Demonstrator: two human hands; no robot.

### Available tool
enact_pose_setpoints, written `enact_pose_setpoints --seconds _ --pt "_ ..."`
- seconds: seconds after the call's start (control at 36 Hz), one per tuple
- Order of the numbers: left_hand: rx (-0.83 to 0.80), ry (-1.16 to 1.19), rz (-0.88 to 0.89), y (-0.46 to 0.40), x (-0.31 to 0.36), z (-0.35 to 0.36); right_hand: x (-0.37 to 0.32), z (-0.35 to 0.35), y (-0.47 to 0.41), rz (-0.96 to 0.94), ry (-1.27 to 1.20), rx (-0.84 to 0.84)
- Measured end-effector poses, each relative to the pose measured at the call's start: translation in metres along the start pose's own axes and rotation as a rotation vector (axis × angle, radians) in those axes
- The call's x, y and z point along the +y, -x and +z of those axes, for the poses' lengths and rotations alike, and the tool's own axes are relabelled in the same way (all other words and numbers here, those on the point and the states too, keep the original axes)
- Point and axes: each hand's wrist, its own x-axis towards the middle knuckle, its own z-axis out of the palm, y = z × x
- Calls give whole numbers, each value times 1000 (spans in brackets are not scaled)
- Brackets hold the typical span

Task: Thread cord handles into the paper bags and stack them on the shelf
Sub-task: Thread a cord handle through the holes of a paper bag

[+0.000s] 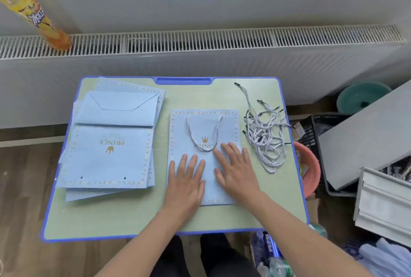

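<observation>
Left hand (185,184): flat, fingers straight, pressing the bag (203,156)
Right hand (236,171): flat on the bag too
Bag: mid-table (124,216), cord handle (203,134) threaded
Stack (111,141): left
Cords (265,134): right

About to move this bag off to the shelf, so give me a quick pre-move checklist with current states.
1. Cord handle threaded on the centre bag's visible face: ok.
2. Handle on the underside face: cannot tell.
3. Bag pressed flat under left hand and right hand: ok.
4. Either hand gripping the bag for lifting: not ok, fingers lie straight.
5. Loose cords clear of the bag: ok.
6. Shelf space: cannot tell.
</observation>
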Motion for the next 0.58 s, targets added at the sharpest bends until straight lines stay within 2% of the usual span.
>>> enact_pose_setpoints --seconds 0.08,0.14,0.28,0.39,0.53,0.58 --pt "103 59 -61 -17 -1 -15 5 -10 -14 47 -38 44" --pt "138 108 -120 -32 -2 -25 5 -15 -27 116 -42 15" --pt "39 82 -235 -59 -11 -27 10 -17 -56 235 25 -130" --pt "-64 15 -259 -56 -10 -14 17 -8 -55 161 76 -208" --pt "-43 -18 -316 -63 -7 -14 13 -19 -63 142 81 -298" --pt "-27 45 -394 -59 5 -23 11 -26 -66 152 63 -270"
